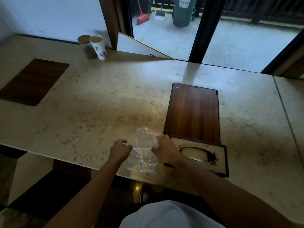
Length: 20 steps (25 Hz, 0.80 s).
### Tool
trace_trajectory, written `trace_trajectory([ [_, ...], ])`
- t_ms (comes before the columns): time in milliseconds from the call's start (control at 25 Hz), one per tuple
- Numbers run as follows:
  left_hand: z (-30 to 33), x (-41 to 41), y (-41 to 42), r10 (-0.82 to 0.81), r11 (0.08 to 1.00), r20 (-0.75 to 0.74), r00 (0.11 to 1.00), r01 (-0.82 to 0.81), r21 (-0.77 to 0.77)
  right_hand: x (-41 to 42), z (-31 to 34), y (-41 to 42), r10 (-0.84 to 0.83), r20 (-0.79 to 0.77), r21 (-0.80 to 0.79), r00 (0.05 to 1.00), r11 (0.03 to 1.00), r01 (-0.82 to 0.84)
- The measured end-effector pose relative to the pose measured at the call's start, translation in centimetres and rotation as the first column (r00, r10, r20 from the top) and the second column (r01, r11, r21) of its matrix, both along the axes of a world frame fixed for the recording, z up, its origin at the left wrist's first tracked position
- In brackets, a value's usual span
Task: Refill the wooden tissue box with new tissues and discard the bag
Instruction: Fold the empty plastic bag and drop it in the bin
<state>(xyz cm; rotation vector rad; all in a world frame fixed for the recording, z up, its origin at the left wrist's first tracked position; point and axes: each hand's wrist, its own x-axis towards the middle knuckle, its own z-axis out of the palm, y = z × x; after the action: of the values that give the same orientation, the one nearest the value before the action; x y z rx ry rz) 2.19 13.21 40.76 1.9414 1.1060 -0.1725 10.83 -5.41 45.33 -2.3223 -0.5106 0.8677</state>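
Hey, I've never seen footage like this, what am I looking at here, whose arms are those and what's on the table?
There is one picture, from a camera worn on a person's head, looking down at their own bare arms. No machine is involved. Both hands, the left hand and the right hand, grip a clear, empty-looking plastic bag on a marble table. Beside the right hand sits the wooden tissue box, white tissue showing in its oval slot, next to a dark wooden board. Two paper cups stand at the far edge.
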Motion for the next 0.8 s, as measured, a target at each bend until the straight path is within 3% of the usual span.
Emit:
trace_trajectory([
  [200,-1.3,0.1,0.1,-0.047,0.997,-0.057,0.997,0.044,-0.059,-1.0,-0.9,1.9,-0.112,-0.187,-0.176,0.976,0.981,0.079],
  [320,-1.6,0.5,0.4,-0.018,0.994,-0.074,0.997,0.01,-0.106,-1.7,-1.2,2.6,-0.229,-0.245,-0.151,0.942,0.969,0.196],
  [480,-1.9,0.6,0.5,0.06,0.959,0.012,0.998,-0.054,-0.279,-2.5,-1.8,2.8,-0.32,-0.252,-0.083,0.913,0.948,0.309],
  [680,-1.2,-0.2,0.8,0.162,0.889,0.118,0.98,-0.093,-0.449,-1.6,-1.6,2.6,-0.515,-0.435,0.018,0.739,0.815,0.579],
  [800,-0.5,-0.4,1.1,0.231,0.829,0.161,0.96,-0.108,-0.549,-1.0,-1.6,2.4,-0.531,-0.544,0.069,0.649,0.743,0.666],
])
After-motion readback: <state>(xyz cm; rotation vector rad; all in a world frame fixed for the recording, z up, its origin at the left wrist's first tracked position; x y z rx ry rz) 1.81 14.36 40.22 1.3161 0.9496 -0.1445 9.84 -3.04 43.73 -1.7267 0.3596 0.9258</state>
